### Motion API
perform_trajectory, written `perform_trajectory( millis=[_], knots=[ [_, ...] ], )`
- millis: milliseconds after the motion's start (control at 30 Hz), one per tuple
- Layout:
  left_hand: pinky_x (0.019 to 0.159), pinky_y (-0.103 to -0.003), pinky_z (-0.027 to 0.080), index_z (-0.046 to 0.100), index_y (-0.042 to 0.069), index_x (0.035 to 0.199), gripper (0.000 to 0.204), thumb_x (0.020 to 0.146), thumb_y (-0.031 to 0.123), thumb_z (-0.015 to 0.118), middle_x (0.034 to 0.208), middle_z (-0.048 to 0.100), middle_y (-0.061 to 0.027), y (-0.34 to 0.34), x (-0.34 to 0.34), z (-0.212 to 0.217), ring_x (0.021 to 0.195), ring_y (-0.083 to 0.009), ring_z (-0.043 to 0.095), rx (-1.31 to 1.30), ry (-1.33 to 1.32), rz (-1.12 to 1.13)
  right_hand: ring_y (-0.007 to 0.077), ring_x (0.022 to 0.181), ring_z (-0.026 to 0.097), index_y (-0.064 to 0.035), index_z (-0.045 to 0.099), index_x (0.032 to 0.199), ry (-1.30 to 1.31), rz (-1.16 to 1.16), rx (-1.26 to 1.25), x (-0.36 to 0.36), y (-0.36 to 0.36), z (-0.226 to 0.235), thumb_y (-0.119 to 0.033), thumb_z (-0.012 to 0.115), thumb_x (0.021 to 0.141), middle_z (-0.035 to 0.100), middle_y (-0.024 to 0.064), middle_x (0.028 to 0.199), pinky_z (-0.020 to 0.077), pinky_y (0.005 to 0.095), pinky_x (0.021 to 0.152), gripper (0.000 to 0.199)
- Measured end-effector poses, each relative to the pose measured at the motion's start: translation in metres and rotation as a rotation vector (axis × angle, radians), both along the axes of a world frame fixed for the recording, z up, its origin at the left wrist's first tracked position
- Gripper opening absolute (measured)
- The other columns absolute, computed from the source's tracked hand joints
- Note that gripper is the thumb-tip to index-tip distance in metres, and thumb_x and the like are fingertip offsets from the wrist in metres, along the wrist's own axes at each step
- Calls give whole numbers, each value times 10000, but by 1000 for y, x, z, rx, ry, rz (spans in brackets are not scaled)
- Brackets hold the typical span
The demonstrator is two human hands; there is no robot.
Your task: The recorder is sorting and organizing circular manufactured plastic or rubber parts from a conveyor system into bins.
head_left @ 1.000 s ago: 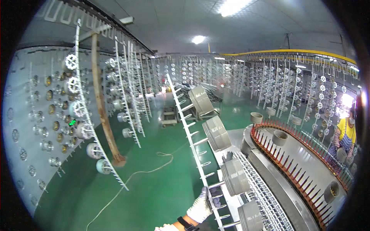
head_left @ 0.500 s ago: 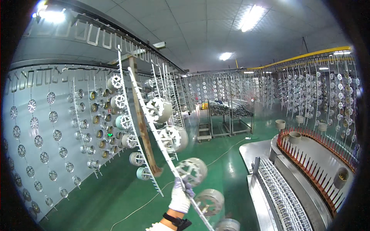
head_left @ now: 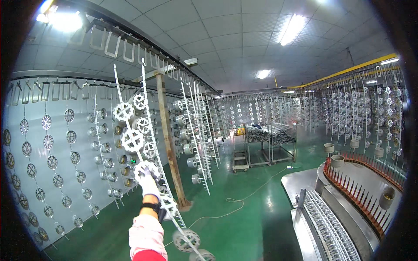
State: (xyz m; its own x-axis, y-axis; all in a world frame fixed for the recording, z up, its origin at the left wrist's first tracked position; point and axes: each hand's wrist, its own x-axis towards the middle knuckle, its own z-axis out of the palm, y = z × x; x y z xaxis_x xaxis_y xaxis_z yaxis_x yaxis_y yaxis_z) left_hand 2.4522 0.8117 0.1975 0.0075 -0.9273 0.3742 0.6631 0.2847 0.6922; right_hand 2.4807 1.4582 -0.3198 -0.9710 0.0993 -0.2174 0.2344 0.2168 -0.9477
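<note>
My left hand, in a white glove with a pink sleeve below it, reaches up from the lower edge. It grips a long white ladder-like rack hung with several round spoked discs. The rack stands tilted, its top close to the white overhead conveyor hooks and its lower end near the bottom edge. I cannot tell whether the top touches a hook. More discs hang on the rack's lower part. My right hand is out of view.
A wooden post stands right behind the rack. More racks of discs hang along the left wall. A white cable crosses the green floor. Carts of parts stand farther back. A grey machine with red spikes is at right.
The view has swung left, away from the grey machine. My left hand has raised the rack from low beside the machine to nearly upright under the overhead hooks.
</note>
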Motion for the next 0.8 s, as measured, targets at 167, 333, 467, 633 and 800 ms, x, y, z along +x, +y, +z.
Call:
perform_trajectory(
  millis=[167,333,467,633,800],
  knots=[
    [404,-225,316,527,116,992,297,826,362,533,632,493,28,-34,9,72,463,-67,387,-200,99,228,219,875,509,-55,498,1101,59,-41,-215,-31,-44,21,-218,546,816,525,129,1025,443,307,718,332],
    [463,-226,341,523,97,1051,397,817,418,522,736,555,10,-62,36,66,547,-73,434,-196,-60,266,165,798,498,-70,500,1103,20,10,-174,-54,-66,-3,-214,565,819,529,87,977,447,262,646,325],
    [689,-286,412,492,21,1110,477,840,415,480,916,571,-59,-35,47,42,757,-145,492,-172,-199,334,162,715,516,-75,505,1096,31,-14,-211,-50,-75,-29,-215,575,809,551,85,908,448,283,612,327],
    [731,-319,390,506,-27,1052,540,834,465,462,931,566,-114,-89,67,7,773,-193,466,-149,-326,453,183,801,528,-62,501,1107,-130,35,-185,-47,-87,24,-224,556,816,558,109,945,447,292,677,337],
    [966,-339,275,285,-6,1267,631,848,453,395,1280,337,-191,-97,85,6,1145,-276,359,-144,-837,662,265,1139,388,7,430,1177,323,279,323,-47,-112,93,-231,421,863,419,173,1218,318,307,953,394]
  ],
)
